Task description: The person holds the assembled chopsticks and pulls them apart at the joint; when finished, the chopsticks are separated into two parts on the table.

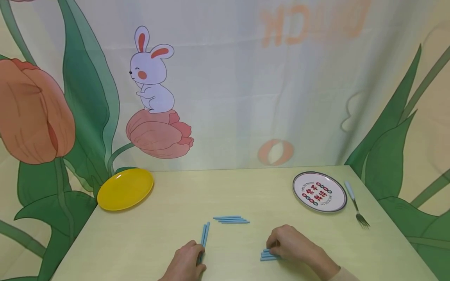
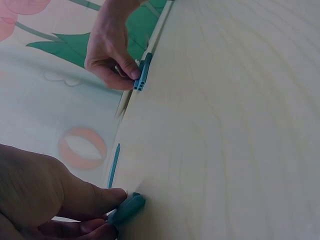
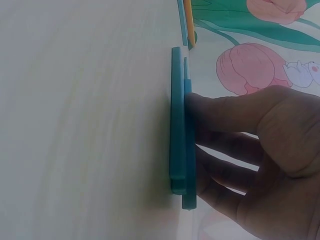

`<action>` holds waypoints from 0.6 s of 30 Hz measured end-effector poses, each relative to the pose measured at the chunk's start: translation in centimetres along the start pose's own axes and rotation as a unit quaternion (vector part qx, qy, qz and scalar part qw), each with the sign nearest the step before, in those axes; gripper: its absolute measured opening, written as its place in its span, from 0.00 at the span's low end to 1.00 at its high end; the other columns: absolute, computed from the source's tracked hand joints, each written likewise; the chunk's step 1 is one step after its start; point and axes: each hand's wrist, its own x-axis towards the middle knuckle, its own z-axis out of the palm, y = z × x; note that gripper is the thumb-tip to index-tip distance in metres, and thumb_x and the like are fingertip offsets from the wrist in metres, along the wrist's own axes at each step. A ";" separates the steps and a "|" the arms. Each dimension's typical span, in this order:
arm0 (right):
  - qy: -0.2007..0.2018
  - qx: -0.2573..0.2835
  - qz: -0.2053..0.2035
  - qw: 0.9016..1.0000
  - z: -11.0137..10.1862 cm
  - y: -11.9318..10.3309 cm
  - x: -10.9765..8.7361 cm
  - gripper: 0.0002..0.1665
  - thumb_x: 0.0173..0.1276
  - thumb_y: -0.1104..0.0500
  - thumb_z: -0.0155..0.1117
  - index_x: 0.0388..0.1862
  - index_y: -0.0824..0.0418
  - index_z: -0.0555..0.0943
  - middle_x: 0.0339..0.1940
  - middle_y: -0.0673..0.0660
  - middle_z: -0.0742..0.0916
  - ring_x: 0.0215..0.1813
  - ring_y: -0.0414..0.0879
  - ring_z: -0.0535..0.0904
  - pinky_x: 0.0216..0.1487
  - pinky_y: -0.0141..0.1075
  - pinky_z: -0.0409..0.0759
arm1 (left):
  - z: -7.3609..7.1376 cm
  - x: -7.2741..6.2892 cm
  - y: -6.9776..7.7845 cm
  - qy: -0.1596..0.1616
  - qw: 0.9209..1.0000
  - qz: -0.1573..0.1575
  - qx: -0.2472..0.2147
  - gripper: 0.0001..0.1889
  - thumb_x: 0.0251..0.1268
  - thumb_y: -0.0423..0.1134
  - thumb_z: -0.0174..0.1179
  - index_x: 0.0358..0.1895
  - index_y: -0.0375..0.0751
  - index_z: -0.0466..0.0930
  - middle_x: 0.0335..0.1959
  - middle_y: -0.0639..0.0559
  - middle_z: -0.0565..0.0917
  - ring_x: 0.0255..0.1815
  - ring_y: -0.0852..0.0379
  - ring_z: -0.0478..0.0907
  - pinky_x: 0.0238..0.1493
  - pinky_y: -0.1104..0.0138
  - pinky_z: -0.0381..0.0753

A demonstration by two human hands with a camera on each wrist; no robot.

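Note:
My left hand (image 1: 185, 261) pinches a pair of blue sticks (image 1: 205, 233) that point away from me on the table. In the left wrist view their blurred ends (image 2: 127, 210) stick out past the thumb. To the right, my right hand (image 1: 290, 246) grips several blue sticks (image 1: 268, 256) lying side by side, roughly crosswise. Seen from the right wrist, the thumb and fingers press against these sticks (image 3: 177, 120) from one side; part of the bundle is hidden. Between and beyond both hands lies another small row of blue sticks (image 1: 232, 220), touched by neither hand.
A yellow plate (image 1: 125, 189) sits at the table's back left corner. Toward the back right is a white patterned plate (image 1: 320, 192), with a fork (image 1: 355, 203) beside it. Behind the pale table (image 1: 175, 195) hangs a printed curtain (image 1: 225, 86).

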 end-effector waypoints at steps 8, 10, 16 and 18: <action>0.002 -0.009 -0.003 1.000 0.1 0.0 -0.1 0.03 0.57 0.60 0.73 0.30 0.52 0.90 0.27 0.38 0.84 0.29 0.28 0.73 0.34 0.29 0.76 | 0.0 0.0 0.4 -0.017 0.998 -0.055 -0.009 0.13 0.52 0.36 0.72 0.40 0.37 0.81 0.26 0.53 0.74 0.27 0.56 0.69 0.31 0.65 0.72; 0.004 -0.010 -0.004 1.000 0.1 0.0 -0.1 0.03 0.57 0.60 0.73 0.30 0.52 0.90 0.27 0.37 0.84 0.30 0.28 0.73 0.34 0.29 0.76 | 0.1 0.0 0.4 -0.010 0.998 -0.055 -0.006 0.12 0.52 0.35 0.72 0.38 0.37 0.81 0.25 0.53 0.74 0.26 0.57 0.69 0.30 0.65 0.72; 0.008 -0.010 -0.006 1.000 0.2 0.2 -0.1 0.03 0.57 0.60 0.73 0.29 0.51 0.90 0.28 0.37 0.84 0.32 0.28 0.75 0.36 0.30 0.78 | 0.1 -0.1 0.5 0.010 0.999 -0.051 -0.003 0.07 0.54 0.31 0.68 0.31 0.37 0.78 0.22 0.52 0.72 0.23 0.57 0.68 0.26 0.67 0.71; 0.008 -0.009 -0.007 1.000 0.2 0.2 -0.1 0.04 0.57 0.60 0.73 0.29 0.50 0.90 0.28 0.37 0.85 0.32 0.28 0.76 0.36 0.30 0.78 | 0.1 -0.2 0.5 0.012 0.999 -0.045 -0.002 0.06 0.53 0.30 0.66 0.30 0.37 0.77 0.21 0.52 0.72 0.22 0.58 0.68 0.25 0.67 0.70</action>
